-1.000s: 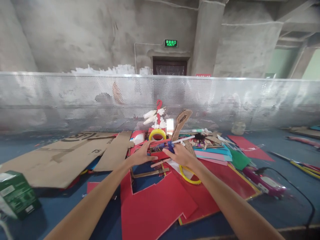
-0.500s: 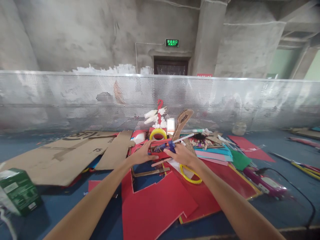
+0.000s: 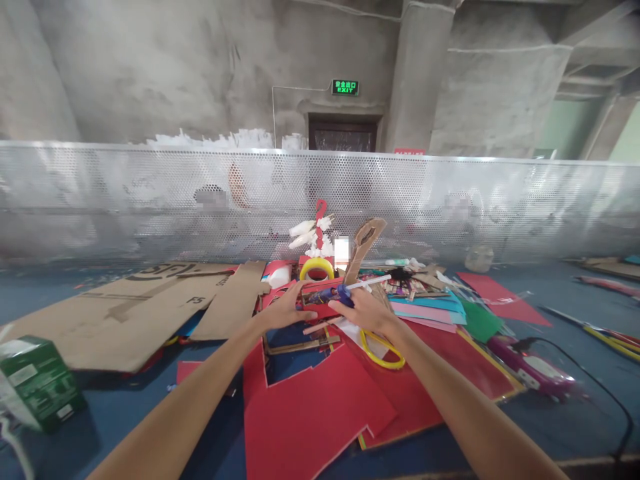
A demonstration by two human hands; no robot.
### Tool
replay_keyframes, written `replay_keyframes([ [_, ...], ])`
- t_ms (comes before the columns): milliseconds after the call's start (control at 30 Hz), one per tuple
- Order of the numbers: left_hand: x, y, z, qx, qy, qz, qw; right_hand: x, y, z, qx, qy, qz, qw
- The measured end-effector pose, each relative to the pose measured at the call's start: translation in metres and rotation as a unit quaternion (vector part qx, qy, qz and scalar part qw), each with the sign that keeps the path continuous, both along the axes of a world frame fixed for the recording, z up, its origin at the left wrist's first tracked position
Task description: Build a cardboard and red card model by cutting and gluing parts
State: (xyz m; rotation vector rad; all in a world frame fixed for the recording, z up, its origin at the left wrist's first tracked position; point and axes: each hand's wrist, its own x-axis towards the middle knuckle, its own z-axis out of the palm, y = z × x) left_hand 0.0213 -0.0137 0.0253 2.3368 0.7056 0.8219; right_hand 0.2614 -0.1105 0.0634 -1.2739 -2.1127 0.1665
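My right hand [image 3: 369, 311] is closed round a blue glue gun [image 3: 345, 292], with a white glue stick [image 3: 371, 281] poking out of its back to the right. The gun's nose points left, toward my left hand [image 3: 285, 310]. That hand is curled, thumb nearest me, at the left end of a red card piece [image 3: 325, 311] and grips it; its far fingers are partly hidden. Just behind stand a yellow tape roll [image 3: 316, 269] and a brown cardboard cutout [image 3: 364, 248] with a looped top. A large red sheet [image 3: 310, 420] with a cut-out notch lies below my hands.
Flattened cardboard [image 3: 125, 313] lies left, with a green box [image 3: 43, 383] nearer. A yellow ring [image 3: 383, 360] sits beside my right forearm. Coloured sheets [image 3: 427, 308], a purple corded device [image 3: 533, 367] and scissors [image 3: 595, 327] lie right. A perforated metal screen [image 3: 165, 200] borders the back.
The glue gun and its white stick have shifted very slightly, the stick a little lower and farther right. Both hands keep almost the same place and grip.
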Motion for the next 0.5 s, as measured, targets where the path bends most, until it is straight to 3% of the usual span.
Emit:
replay_keyframes([
  [167, -0.001, 0.003, -0.002, 0.003, 0.004, 0.007, 1.000, 0.019, 0.001, 0.008, -0.042, -0.022, 0.020, 0.999],
  [367, -0.003, 0.003, 0.001, 0.011, 0.048, 0.052, 0.997, 0.069, 0.004, 0.018, -0.100, 0.017, 0.029, 0.994],
  [500, -0.003, 0.002, 0.002, -0.003, 0.048, 0.060, 0.997, 0.104, 0.002, 0.023, -0.100, 0.007, -0.048, 0.994],
])
